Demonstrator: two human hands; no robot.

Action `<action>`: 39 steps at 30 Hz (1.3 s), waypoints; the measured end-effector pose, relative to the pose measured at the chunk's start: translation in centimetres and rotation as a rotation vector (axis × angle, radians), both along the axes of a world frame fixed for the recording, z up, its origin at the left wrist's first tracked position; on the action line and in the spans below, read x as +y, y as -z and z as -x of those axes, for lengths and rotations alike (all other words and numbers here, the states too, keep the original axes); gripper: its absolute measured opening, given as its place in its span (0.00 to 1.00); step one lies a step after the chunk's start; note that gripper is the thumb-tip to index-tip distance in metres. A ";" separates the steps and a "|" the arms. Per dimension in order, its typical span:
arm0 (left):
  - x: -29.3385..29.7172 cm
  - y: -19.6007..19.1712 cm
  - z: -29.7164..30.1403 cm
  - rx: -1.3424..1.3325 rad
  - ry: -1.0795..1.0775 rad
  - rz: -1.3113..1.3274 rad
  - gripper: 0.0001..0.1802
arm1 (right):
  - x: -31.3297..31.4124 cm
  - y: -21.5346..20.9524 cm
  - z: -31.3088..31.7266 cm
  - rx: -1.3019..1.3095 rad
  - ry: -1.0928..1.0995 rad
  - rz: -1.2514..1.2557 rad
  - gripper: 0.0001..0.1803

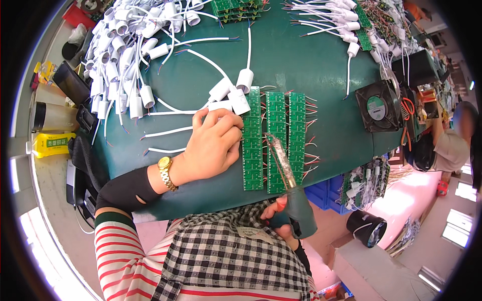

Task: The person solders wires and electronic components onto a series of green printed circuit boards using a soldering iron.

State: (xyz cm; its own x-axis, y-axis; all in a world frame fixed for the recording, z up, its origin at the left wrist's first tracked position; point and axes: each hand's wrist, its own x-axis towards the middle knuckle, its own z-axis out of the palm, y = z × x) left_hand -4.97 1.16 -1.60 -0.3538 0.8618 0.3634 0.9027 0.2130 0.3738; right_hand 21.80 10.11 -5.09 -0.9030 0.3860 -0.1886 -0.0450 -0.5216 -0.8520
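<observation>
My left hand [216,143], with a gold watch on its wrist, has its fingers curled together at the left edge of the leftmost green circuit board strip [252,150]. Whatever is pinched there is hidden. Just beyond its knuckles lies a cluster of white lamp sockets [239,100] with white cables, partly over the strip's far end. My right hand [278,215] is wrapped around the dark handle of a soldering iron [303,213]. The iron's metal tip points at the gap between the left strip and the middle circuit board strip [276,165]. A third circuit board strip [297,130] lies alongside, thin wires at its right edge.
A large heap of white lamp sockets [118,60] covers the far left of the green table [211,183]. Stacked circuit boards [238,10] sit at the back. More wired sockets [346,22] lie far right, near a black fan [376,106] and orange-handled pliers [407,110]. Another person [449,135] is at right.
</observation>
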 end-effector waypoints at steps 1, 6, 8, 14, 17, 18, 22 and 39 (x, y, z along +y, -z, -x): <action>0.0 0.0 0.0 0.002 -0.001 -0.005 0.08 | 0.0 0.2 0.0 0.040 0.029 0.001 0.41; 0.0 -0.1 0.0 0.013 -0.006 0.013 0.09 | 0.2 0.4 -0.3 0.057 0.069 -0.055 0.41; 0.0 -0.1 0.0 0.021 0.000 -0.001 0.09 | 0.2 0.4 -0.3 0.073 0.066 -0.047 0.42; -0.1 0.0 0.0 0.018 -0.001 -0.018 0.09 | 0.1 0.2 0.0 0.074 0.065 -0.004 0.42; -0.2 0.0 0.1 -0.045 -0.003 -0.030 0.11 | 0.0 0.0 0.1 0.067 0.049 0.013 0.42; -0.2 0.0 0.1 -0.108 -0.011 -0.029 0.11 | 0.0 0.0 0.1 0.042 0.053 0.019 0.43; -0.4 -0.1 0.5 -0.147 0.051 -0.045 0.12 | 0.1 0.3 0.1 0.052 0.037 0.016 0.43; -0.1 -0.6 0.6 -0.129 0.091 0.015 0.08 | 0.7 -1.0 -0.3 -0.043 -0.068 -0.003 0.39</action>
State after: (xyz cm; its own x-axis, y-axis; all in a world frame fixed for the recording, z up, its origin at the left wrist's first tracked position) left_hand -5.56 1.04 -1.03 -0.3170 0.8973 0.3072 0.8634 0.1390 0.4849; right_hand 22.12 10.86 -4.09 -0.9182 0.3248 -0.2266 0.0268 -0.5198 -0.8539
